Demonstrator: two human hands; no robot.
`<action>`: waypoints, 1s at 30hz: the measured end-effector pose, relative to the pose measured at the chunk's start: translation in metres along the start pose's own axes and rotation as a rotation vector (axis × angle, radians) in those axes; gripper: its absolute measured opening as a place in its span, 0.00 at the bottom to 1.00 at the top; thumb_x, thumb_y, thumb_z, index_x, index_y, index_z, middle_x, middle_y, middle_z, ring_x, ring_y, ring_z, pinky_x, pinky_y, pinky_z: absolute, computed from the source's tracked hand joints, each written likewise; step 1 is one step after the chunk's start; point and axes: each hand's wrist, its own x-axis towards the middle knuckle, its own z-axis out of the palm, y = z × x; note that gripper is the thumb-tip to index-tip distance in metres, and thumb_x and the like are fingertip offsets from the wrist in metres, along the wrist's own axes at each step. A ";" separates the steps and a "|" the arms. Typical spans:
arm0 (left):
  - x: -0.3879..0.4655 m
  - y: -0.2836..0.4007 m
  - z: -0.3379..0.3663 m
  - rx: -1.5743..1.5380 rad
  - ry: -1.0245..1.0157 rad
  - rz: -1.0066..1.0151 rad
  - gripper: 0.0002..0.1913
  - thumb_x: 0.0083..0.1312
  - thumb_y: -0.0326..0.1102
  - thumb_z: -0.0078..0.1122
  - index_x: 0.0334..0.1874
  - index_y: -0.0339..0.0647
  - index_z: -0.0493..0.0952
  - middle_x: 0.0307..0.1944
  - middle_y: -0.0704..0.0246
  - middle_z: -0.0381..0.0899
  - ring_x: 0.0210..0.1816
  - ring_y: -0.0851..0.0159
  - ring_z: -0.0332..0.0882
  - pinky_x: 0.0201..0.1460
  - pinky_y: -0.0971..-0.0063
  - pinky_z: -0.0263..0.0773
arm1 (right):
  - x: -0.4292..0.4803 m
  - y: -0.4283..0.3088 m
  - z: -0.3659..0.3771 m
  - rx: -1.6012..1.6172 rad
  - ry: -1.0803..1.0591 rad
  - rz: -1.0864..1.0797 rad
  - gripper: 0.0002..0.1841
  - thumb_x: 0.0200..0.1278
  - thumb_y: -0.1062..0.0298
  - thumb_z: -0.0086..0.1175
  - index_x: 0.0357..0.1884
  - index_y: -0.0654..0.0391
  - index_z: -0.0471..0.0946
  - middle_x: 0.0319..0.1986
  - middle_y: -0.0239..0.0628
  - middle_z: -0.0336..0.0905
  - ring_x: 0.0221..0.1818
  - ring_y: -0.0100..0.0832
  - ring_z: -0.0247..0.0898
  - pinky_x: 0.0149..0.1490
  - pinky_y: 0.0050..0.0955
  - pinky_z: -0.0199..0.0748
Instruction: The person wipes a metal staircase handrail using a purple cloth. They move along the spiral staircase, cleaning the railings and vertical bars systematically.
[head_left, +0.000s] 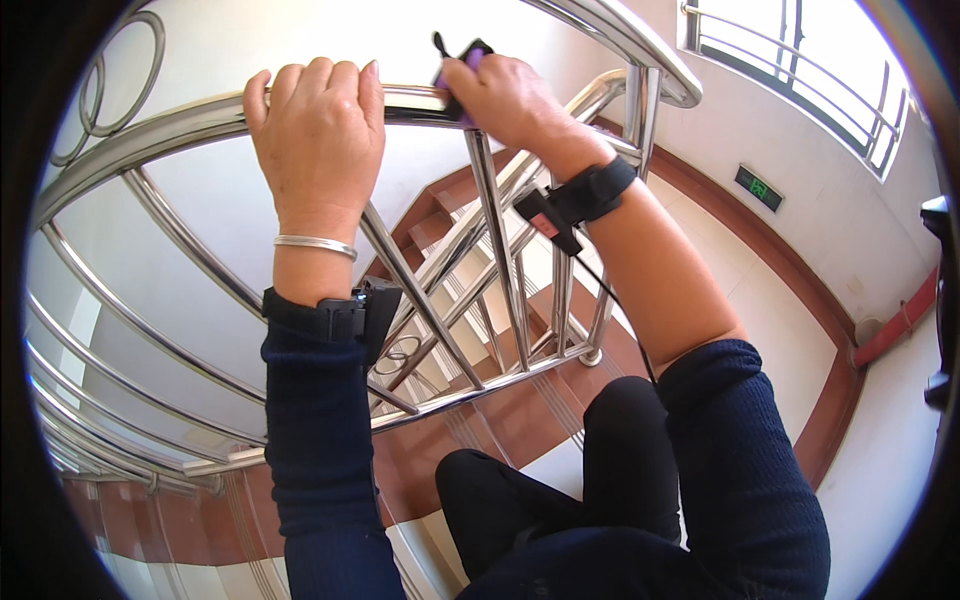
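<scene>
My left hand (319, 135) is wrapped over the stainless steel handrail (180, 129) of a staircase, its fingers hooked across the top. Farther right along that rail, my right hand (504, 94) grips a black and purple cloth (472, 56). The cloth lies against the rail, and a small dark loop sticks up from it. Most of the cloth is hidden by my fingers and palm. Metal balusters (491, 240) slope down from the rail to a lower bar (495, 384).
Reddish-brown and pale stair treads (420, 480) lie below, around my knees (630, 420). A second handrail (630, 45) rises at upper right, near a barred window (795, 67). An exit sign (759, 187) and a red pipe (896, 322) are on the right wall.
</scene>
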 end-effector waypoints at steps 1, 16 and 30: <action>-0.001 0.000 0.001 0.001 0.010 0.000 0.17 0.79 0.44 0.56 0.33 0.45 0.86 0.35 0.72 0.87 0.43 0.64 0.80 0.70 0.57 0.64 | -0.013 0.013 -0.004 0.016 -0.012 0.010 0.06 0.74 0.64 0.54 0.49 0.46 0.77 0.30 0.47 0.82 0.39 0.51 0.84 0.45 0.47 0.80; -0.002 -0.016 -0.011 -0.518 0.081 -0.052 0.16 0.83 0.38 0.47 0.45 0.37 0.84 0.43 0.65 0.87 0.48 0.58 0.82 0.68 0.62 0.65 | 0.002 -0.076 0.012 0.457 0.631 -0.223 0.19 0.58 0.66 0.67 0.51 0.59 0.81 0.54 0.42 0.75 0.58 0.46 0.70 0.65 0.43 0.71; -0.006 -0.026 -0.019 -0.576 0.013 0.027 0.14 0.82 0.38 0.51 0.48 0.37 0.84 0.47 0.64 0.87 0.51 0.57 0.82 0.71 0.60 0.63 | -0.027 -0.049 0.002 0.124 0.485 -0.447 0.22 0.49 0.67 0.66 0.51 0.46 0.88 0.54 0.27 0.79 0.55 0.35 0.74 0.61 0.35 0.73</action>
